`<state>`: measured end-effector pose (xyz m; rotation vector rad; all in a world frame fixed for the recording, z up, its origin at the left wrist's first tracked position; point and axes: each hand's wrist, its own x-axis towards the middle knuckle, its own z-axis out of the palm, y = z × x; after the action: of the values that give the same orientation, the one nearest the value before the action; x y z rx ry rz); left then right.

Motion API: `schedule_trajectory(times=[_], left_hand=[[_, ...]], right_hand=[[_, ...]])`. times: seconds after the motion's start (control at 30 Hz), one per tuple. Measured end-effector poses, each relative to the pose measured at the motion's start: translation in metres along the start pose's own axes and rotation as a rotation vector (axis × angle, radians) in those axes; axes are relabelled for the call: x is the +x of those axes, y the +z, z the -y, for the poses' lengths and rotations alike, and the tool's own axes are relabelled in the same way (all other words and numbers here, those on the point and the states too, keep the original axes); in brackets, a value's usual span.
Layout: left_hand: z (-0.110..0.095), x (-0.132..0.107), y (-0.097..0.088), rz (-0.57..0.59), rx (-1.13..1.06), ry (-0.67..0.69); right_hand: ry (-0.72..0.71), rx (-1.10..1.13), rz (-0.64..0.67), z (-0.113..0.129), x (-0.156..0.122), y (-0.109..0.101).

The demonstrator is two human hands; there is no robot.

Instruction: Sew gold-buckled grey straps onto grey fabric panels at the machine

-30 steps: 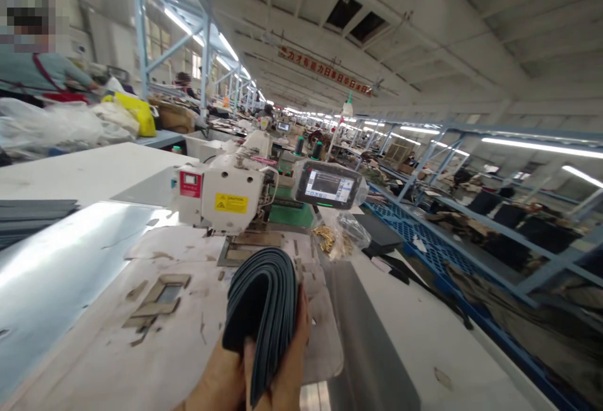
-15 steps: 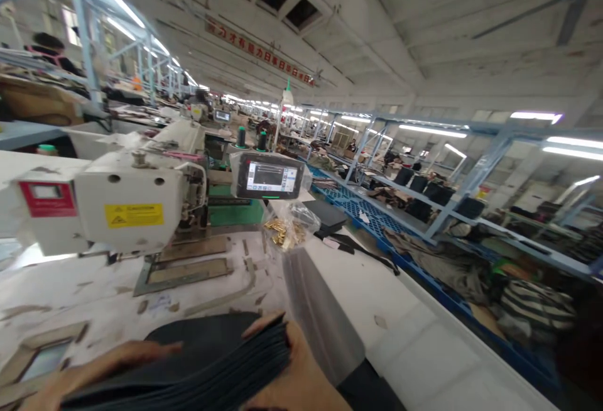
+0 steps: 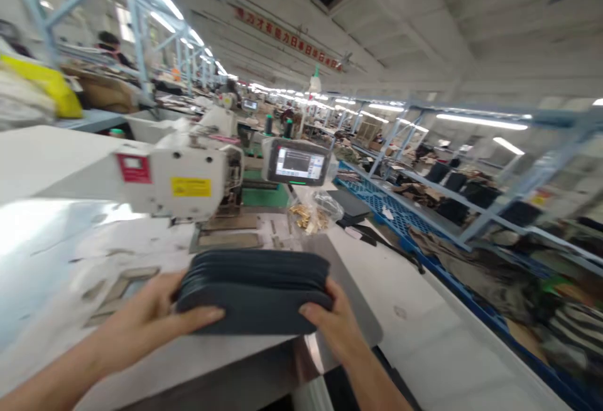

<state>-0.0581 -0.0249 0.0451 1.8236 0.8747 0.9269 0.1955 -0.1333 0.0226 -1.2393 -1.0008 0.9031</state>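
A thick stack of dark grey fabric pieces (image 3: 257, 288) lies flat, held between both my hands just above the near edge of the white work table (image 3: 70, 254). My left hand (image 3: 151, 313) grips the stack's left end, thumb across its front face. My right hand (image 3: 330, 323) clasps the right end, thumb on the front. Just behind the stack stands a white sewing machine (image 3: 183, 178) with a yellow caution label and a metal template plate below its head.
A touch-screen control panel (image 3: 298, 163) stands right of the machine, with a clear bag of brass parts (image 3: 311, 213) before it. Blue racks (image 3: 424, 210) with dark goods run along the right. Other people work at benches far left.
The stack was upright and folded in one hand a second ago; it now lies flat and squared between both hands. My view has swung left and down a little.
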Motion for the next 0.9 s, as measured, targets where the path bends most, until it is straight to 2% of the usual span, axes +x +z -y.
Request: schedule_trajectory(times=[0.07,0.17,0.23,0.33,0.47,0.57,0.63,0.7,0.8,0.9], left_hand=[[-0.028,0.020,-0.011,0.238,-0.026,0.054],[-0.062,0.055,-0.023,0.376,0.047,0.263],[-0.076,0.073,-0.026,0.408,0.152,0.364],[-0.089,0.086,-0.019,0.435,0.226,0.429],[-0.100,0.090,0.000,0.464,0.349,0.525],[-0.104,0.090,0.013,0.430,0.485,0.553],[-0.101,0.091,0.019,0.389,0.540,0.540],[-0.094,0.093,0.022,0.348,0.575,0.513],[-0.074,0.093,0.021,0.200,0.550,0.456],[-0.047,0.079,0.016,-0.109,0.398,0.402]], right_hand=[[-0.051,-0.149,-0.028,0.019,0.006,-0.016],[-0.115,-0.226,0.015,0.048,0.025,-0.037],[-0.207,-0.292,0.013,0.070,0.035,-0.042],[-0.324,-0.454,0.021,0.106,0.039,-0.030],[-0.284,-0.490,0.096,0.138,0.044,0.004],[-0.258,-0.573,0.189,0.136,0.056,0.018],[-0.268,-0.610,0.248,0.123,0.064,0.016],[-0.246,-0.569,0.242,0.107,0.069,0.009],[-0.148,-0.383,0.067,0.086,0.067,-0.007],[-0.085,-0.151,-0.222,0.076,0.060,-0.022]])
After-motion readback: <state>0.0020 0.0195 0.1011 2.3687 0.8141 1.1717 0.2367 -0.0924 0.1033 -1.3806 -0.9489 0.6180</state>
